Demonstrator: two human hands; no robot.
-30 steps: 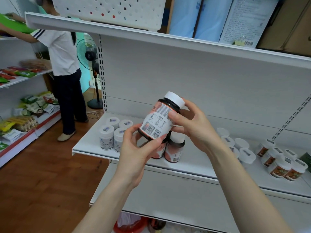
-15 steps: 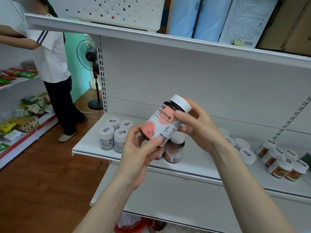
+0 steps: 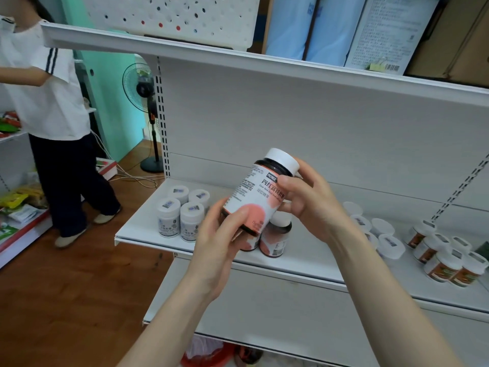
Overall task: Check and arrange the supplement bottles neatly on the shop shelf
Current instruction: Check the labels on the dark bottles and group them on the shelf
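Held: dark white-capped supplement bottle [image 3: 258,197], tilted (pink-white label).
Left hand [image 3: 221,245]: fingers grip base.
Right hand [image 3: 311,200]: fingers grip neck.
Below: white metal shelf [image 3: 304,258].

**Backdrop: shop floor & top storage**

Person in white tee w/ striped sleeve & dark trousers [image 3: 45,102] stands at left on brown wood floor [image 3: 66,300]. Black pedestal fan [image 3: 140,83] behind. Up top: white perforated plastic basket [image 3: 172,19], pale blue packs [image 3: 288,25], brown cardboard box [image 3: 455,41]. Colourful snack packets [image 3: 18,200] far left.
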